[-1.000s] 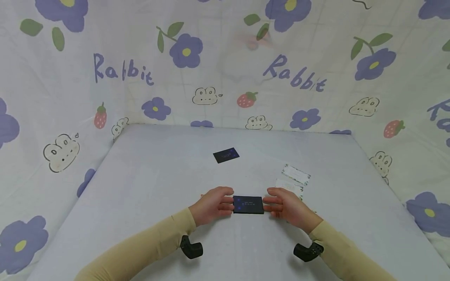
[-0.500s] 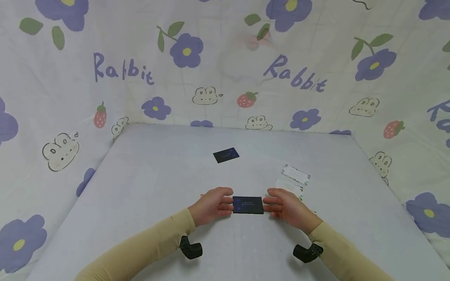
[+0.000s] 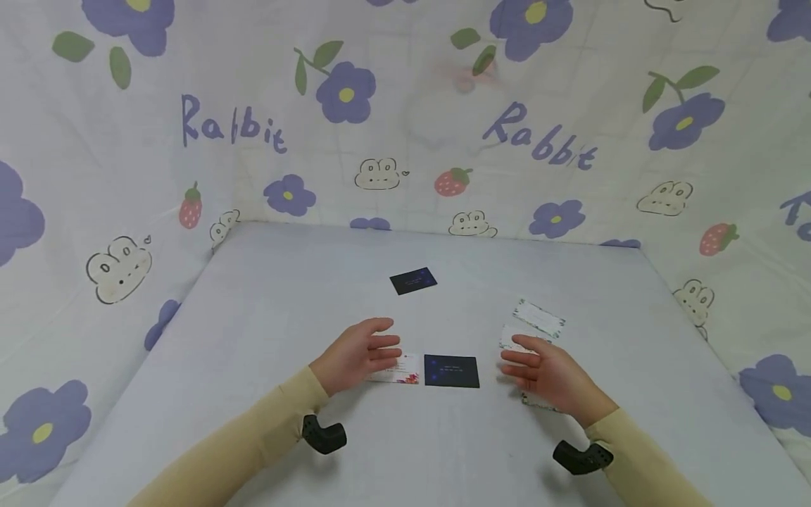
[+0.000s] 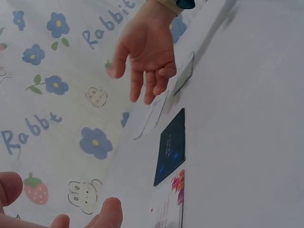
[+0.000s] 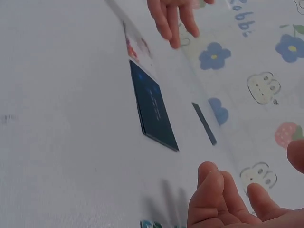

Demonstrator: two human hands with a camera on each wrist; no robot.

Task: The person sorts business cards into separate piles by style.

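A black card stack (image 3: pixel 452 371) with blue spots and small pale print lies flat on the white table; its edge shows layered in the right wrist view. Left of it is a white card (image 3: pixel 407 373) with red and orange flowers, partly covered by my left hand (image 3: pixel 356 355). That hand hovers with fingers extended, holding nothing. My right hand (image 3: pixel 557 373), also holding nothing, is apart from the stack on its right, fingers loosely spread. Beneath and beyond the right hand lie white cards (image 3: pixel 538 317) with green leafy borders, some partly hidden.
A single black card (image 3: pixel 413 280) lies slightly turned farther back on the table (image 3: pixel 291 282). Curtains (image 3: pixel 405 127) printed with flowers, rabbits and strawberries border the table at the back and sides. Each wrist carries a black camera (image 3: pixel 324 434).
Both hands have drawn apart from the ends of the black card stack, the left hand leftward and the right hand rightward. More of the flowered white card now shows. The stack stays put.
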